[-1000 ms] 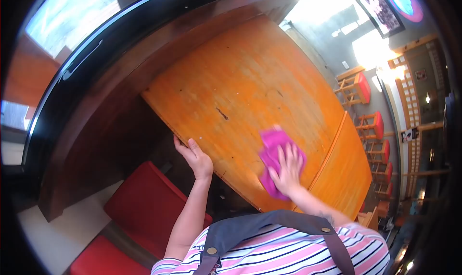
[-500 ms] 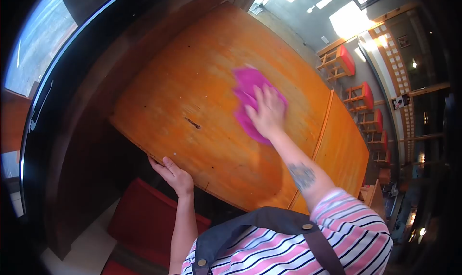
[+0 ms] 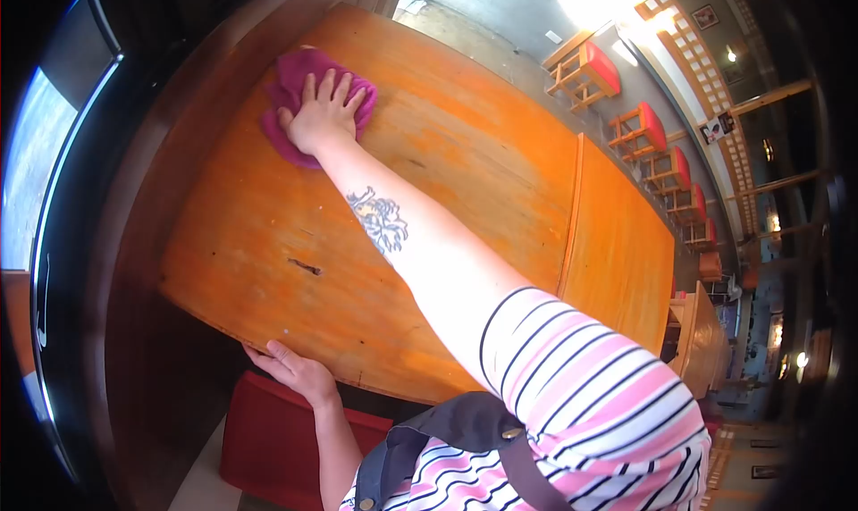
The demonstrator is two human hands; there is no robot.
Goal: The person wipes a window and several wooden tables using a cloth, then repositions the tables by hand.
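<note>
A pink-purple cloth [image 3: 299, 73] lies flat on the orange wooden table [image 3: 447, 163], near its far left corner. My right hand [image 3: 326, 113] presses on the cloth with the fingers spread, and the right arm stretches across the tabletop. At the near left edge of the table, my left hand [image 3: 293, 372] rests against the rim, its thumb on the upper side and the other fingers partly hidden below. A dark crack [image 3: 305, 267] shows in the wood between the two hands.
A red seat [image 3: 277, 435] stands beneath the near edge. Dark wood panelling [image 3: 134, 270] borders the table's left side. Stools with red seats [image 3: 643, 129] line up at the right, beyond the table. A wooden cabinet [image 3: 702, 341] stands at the lower right.
My right hand has slid the cloth from the table's near right part to its far left corner. My left hand keeps to the near edge while the view has shifted.
</note>
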